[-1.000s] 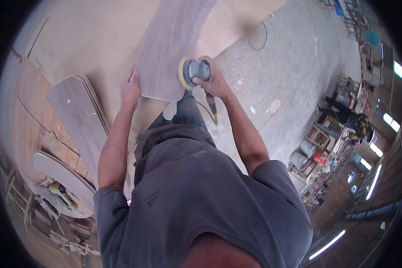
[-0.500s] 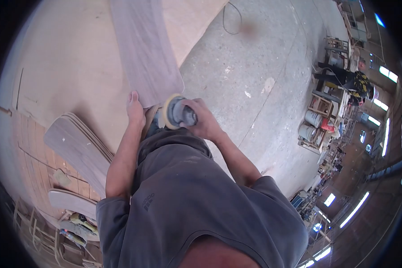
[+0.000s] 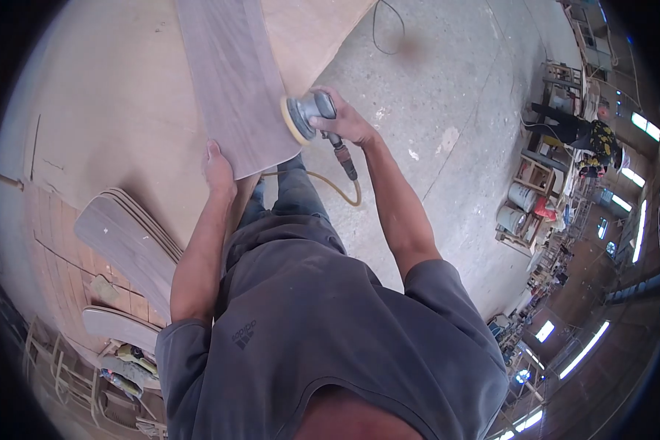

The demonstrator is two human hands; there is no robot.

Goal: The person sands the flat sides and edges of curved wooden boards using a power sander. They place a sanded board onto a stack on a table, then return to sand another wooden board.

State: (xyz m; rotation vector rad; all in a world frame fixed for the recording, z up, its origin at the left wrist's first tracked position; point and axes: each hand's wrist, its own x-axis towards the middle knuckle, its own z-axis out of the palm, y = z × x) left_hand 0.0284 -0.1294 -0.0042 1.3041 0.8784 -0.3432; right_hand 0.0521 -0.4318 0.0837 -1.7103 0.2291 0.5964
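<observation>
A long grey-brown wooden board (image 3: 235, 88) with rounded corners lies on the pale sheet-covered table. My left hand (image 3: 218, 172) grips its near left corner, thumb on top and the fingers hidden beneath. An orbital sander (image 3: 317, 108) with a yellowish pad is in my right hand (image 3: 350, 123), the fingers wrapped round its body. The sander is tilted, with its pad against or very near the board's right edge; exact contact I cannot make out. A yellow-brown hose (image 3: 345, 199) runs from its handle back under the board's near end.
Several similar boards (image 3: 128, 224) are stacked on wooden planks at the left, with more curved boards (image 3: 121, 326) below them. Concrete floor (image 3: 425, 95) stretches to the right. A person (image 3: 587, 139) stands by benches and buckets (image 3: 517, 205) at the far right.
My right hand has carried the sander forward from the board's near end to its right edge and turned it. The left hand has shifted slightly, still on the corner.
</observation>
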